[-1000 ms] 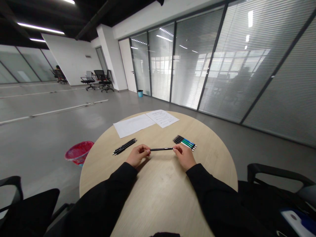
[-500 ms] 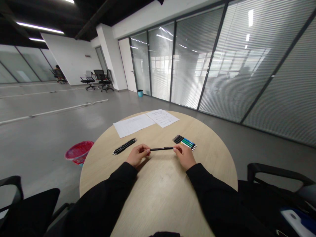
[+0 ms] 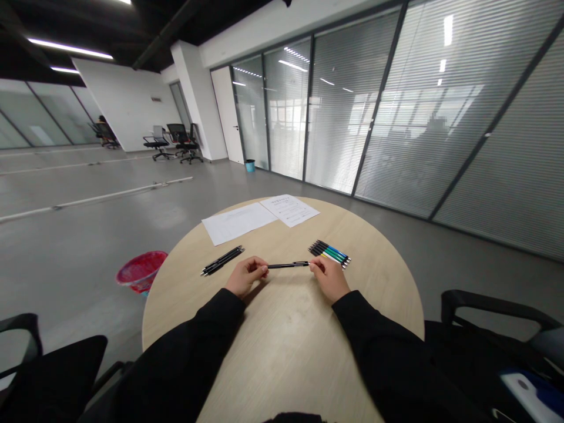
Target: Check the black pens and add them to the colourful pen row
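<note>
The black pen (image 3: 288, 265) lay directly between the two hands, its long axis running across the surface (image 3: 299, 335) from the left edge toward the right, clip near the right end. Neither hand was nearer: the left hand (image 3: 247, 277) pinched one end with thumb and fingers, the right hand (image 3: 328, 278) pinched the other. Whether the pen touched the surface could not be told. Both forearms reached in from the near side, angled toward each other. Loose black pens (image 3: 222, 261) sat beyond the left hand, toward the left edge; a row of pens with coloured parts (image 3: 331, 254) lay just past the right hand.
</note>
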Tool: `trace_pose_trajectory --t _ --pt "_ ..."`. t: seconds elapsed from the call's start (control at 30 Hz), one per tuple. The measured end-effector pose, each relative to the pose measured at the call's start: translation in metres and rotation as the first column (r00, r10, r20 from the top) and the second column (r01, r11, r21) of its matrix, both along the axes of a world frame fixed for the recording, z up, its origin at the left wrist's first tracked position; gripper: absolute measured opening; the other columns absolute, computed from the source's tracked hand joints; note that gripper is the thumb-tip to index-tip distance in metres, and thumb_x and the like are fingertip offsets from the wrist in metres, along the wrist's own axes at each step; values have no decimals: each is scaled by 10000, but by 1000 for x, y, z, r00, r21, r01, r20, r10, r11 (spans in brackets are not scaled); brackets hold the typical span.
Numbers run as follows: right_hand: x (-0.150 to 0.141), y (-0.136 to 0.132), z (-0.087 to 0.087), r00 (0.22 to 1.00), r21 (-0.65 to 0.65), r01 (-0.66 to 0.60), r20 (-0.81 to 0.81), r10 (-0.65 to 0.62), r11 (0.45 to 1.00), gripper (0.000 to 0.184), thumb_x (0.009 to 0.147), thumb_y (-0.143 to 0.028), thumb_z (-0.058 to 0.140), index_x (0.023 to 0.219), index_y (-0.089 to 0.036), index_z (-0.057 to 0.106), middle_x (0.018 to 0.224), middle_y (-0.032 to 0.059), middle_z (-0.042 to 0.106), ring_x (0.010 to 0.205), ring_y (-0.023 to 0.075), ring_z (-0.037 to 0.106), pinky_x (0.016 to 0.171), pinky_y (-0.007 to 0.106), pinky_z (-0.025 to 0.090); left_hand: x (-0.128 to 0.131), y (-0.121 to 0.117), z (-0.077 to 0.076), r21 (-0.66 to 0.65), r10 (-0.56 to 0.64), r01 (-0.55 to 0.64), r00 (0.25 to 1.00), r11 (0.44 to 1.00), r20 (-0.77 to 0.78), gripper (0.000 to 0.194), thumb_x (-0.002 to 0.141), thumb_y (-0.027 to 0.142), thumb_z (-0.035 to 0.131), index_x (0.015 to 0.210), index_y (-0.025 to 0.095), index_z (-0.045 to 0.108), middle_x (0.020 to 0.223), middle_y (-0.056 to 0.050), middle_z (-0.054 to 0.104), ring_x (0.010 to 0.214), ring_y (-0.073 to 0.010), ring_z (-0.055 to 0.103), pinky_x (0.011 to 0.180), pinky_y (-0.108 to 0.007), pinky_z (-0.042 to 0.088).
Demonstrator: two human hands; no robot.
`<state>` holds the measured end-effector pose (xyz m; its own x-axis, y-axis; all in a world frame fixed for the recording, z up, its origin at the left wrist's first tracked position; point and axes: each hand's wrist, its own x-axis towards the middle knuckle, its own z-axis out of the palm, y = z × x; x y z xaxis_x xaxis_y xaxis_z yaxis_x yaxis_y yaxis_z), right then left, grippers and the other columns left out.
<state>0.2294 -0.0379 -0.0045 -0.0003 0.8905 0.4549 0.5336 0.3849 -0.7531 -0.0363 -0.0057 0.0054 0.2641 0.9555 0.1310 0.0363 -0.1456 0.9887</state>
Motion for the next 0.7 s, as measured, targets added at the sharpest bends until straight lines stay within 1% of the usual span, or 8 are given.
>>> trace_pose_trajectory --t 0.43,0.7 --pt "0 -1 2 999 15 3 38 -3 1000 184 885 -263 515 789 -180 648 718 19 630 668 157 540 621 258 368 0 2 -2 -6 -7 8 1000 1000 25 295 707 382 761 791 139 616 640 -3 637 590 -121 584 593 -251 451" --pt "0 -2 3 999 17 9 43 -10 1000 200 882 -272 509 749 -181 627 694 17 612 656 154 524 613 255 359 0 -1 1 8 0 0 1000 1000 -11 302 715 401 748 784 140 610 635 -3 637 589 -125 582 591 -252 447"
